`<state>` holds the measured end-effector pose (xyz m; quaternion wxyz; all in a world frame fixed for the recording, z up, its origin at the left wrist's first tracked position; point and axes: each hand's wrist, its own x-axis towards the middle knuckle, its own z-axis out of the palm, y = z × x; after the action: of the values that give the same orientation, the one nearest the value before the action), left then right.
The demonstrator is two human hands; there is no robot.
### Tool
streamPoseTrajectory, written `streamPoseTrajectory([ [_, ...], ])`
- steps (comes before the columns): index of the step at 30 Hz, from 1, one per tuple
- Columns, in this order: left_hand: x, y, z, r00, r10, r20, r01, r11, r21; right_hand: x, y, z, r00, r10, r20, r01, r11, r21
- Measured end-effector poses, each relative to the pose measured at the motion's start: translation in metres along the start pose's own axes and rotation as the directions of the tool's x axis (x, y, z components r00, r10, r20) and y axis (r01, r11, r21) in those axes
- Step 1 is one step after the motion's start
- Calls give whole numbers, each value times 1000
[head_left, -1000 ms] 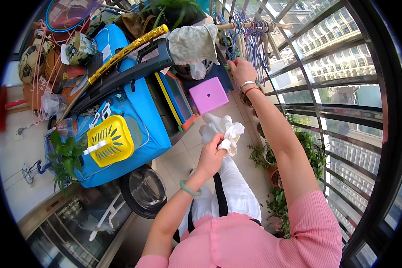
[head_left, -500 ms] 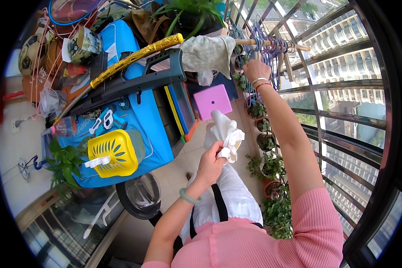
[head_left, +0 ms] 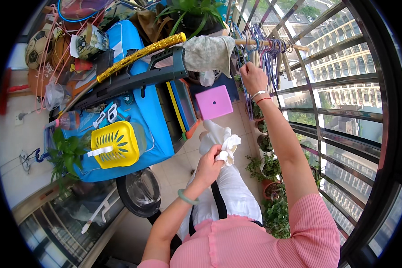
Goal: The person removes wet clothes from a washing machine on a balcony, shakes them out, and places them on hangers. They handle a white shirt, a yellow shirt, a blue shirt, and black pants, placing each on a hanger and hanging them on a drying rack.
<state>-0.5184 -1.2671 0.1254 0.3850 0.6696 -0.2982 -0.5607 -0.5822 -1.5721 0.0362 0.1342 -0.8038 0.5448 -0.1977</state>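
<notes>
Left hand (head_left: 208, 167) clutches a crumpled white cloth (head_left: 219, 137) mid-frame; right hand (head_left: 255, 79), upper right, is way nearer the dangling blue-and-purple thin hangers (head_left: 273, 53), curled, can't tell around what.

Ylw basket (head_left: 116, 150) sits on blue cover (head_left: 160, 145) nr plant (head_left: 67, 154).

1. White cloth (head_left: 215, 135): thin, soft-looking, bunched into loose, creased folds, held in the air, just below the pink stool (head_left: 214, 102) in view.
2. Hangers (head_left: 272, 58): many, slim, mostly blue and purple, crowded together, hanging downward, above and right of the stool in view.
</notes>
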Motion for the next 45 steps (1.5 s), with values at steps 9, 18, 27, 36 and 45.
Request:
streamPoseTrajectory([
  [9,-56,-18,-10,996,90,17,-91,950,298,-134,-22,-61,999,27,44,-33,989,145],
  [18,-160,-5,-37,874,484,-31,-413,777,476,-340,-47,-116,990,143,4,-106,716,690],
  [27,-240,-25,-79,687,618,-381,-432,770,470,-446,-106,-198,997,55,-60,4,702,713],
  [36,-287,-13,-110,672,558,-487,-416,828,376,-530,-152,-303,967,-206,150,52,736,675],
  [45,-329,13,-101,593,692,-412,-160,602,782,-555,-178,-325,917,-397,-32,294,622,726],
])
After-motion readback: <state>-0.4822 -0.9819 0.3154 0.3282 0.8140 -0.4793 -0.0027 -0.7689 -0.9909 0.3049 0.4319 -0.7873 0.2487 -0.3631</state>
